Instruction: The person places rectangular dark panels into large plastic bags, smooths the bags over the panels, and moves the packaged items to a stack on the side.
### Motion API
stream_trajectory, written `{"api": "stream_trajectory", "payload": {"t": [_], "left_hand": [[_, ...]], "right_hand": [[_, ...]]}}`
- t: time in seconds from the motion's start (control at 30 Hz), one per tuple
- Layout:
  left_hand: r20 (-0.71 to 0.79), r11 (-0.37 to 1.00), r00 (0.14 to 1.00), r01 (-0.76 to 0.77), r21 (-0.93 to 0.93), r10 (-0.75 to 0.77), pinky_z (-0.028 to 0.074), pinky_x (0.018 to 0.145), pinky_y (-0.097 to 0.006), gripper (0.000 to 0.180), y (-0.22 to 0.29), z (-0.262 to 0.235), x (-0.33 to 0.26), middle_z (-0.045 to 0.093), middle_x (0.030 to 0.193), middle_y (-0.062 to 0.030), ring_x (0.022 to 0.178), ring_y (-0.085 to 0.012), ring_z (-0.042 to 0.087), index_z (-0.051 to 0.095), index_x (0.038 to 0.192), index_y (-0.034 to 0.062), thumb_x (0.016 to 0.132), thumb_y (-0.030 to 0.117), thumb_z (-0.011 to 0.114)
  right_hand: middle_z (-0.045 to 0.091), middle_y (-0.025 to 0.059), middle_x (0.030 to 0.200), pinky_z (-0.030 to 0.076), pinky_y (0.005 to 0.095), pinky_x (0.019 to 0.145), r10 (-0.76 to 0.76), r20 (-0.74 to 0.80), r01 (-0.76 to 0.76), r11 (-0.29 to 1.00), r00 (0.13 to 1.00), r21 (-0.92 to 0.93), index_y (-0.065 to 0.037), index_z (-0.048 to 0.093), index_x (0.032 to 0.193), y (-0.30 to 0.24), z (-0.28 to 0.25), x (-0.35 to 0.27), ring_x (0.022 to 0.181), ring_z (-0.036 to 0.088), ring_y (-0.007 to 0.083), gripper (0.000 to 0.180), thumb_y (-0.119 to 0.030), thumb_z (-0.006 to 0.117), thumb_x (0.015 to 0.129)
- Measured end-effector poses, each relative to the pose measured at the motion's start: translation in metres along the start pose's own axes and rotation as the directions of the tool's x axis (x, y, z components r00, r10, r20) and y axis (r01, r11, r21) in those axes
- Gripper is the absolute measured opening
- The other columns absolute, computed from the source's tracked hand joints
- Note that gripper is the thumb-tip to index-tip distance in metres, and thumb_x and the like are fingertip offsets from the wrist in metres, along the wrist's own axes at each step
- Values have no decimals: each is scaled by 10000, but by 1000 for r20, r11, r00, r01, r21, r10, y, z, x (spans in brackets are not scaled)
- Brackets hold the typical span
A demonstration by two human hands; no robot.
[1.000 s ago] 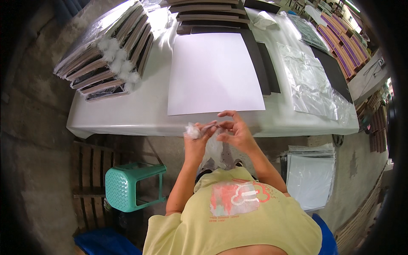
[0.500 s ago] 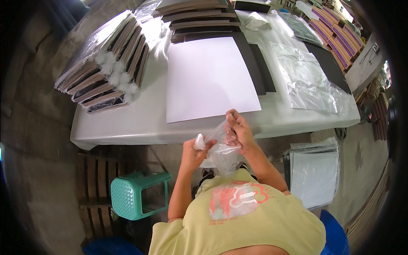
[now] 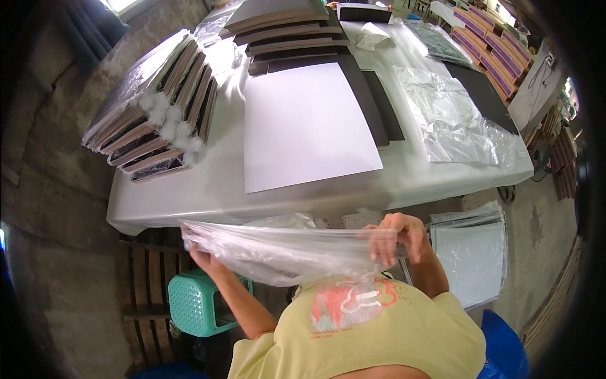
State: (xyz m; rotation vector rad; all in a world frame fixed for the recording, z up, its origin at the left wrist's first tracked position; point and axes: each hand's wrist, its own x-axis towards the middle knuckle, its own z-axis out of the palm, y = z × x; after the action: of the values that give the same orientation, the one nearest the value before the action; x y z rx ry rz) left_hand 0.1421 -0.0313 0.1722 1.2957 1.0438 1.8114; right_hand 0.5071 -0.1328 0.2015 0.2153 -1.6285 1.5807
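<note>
A clear plastic bag [image 3: 284,249] is stretched wide in front of my chest, below the table's front edge. My left hand [image 3: 203,258] grips its left end and my right hand [image 3: 394,237] grips its right end. Above it on the white table [image 3: 189,196] lies a large white sheet [image 3: 306,126] on top of dark boards [image 3: 372,101].
Bagged stacks of flat boards [image 3: 154,126] stand on the table's left. More dark boards [image 3: 290,31] lie at the back; crinkled clear plastic [image 3: 454,120] lies on the right. A green stool [image 3: 196,303] is under the table; a pile of bagged white sheets [image 3: 473,252] is at the right.
My hands were together, holding the bunched bag at the table edge. They have moved apart, the left far to the left, and the bag is now pulled out wide.
</note>
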Motion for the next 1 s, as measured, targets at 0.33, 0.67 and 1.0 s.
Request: {"api": "stream_trajectory", "payload": {"t": [0.33,0.67,1.0], "left_hand": [[848,795,22,360,488,-530,443,629,-275,136,26,22,-25,603,684,-37,702,-134,551,621,798,11,719,122,630],[982,905,186,420,-66,-15,428,695,-329,413,25,39,-19,522,1020,-73,823,-171,518,464,1007,38,822,408,479],[501,564,858,472,-678,-116,433,687,-293,311,33,40,9,562,959,-62,792,-144,532,518,970,23,756,234,600]], "right_hand": [[516,114,1039,418,316,818,-25,-1000,-142,990,4,-25,-46,342,1256,-35,12,26,956,503,203,534,-361,472,845],[580,35,840,422,211,650,-324,-787,654,746,525,129,-38,605,895,-29,-16,-19,781,539,115,349,-179,746,609],[586,58,905,433,257,698,-81,-788,387,899,610,207,-20,593,936,7,-6,-23,820,550,146,386,-184,745,622]]}}
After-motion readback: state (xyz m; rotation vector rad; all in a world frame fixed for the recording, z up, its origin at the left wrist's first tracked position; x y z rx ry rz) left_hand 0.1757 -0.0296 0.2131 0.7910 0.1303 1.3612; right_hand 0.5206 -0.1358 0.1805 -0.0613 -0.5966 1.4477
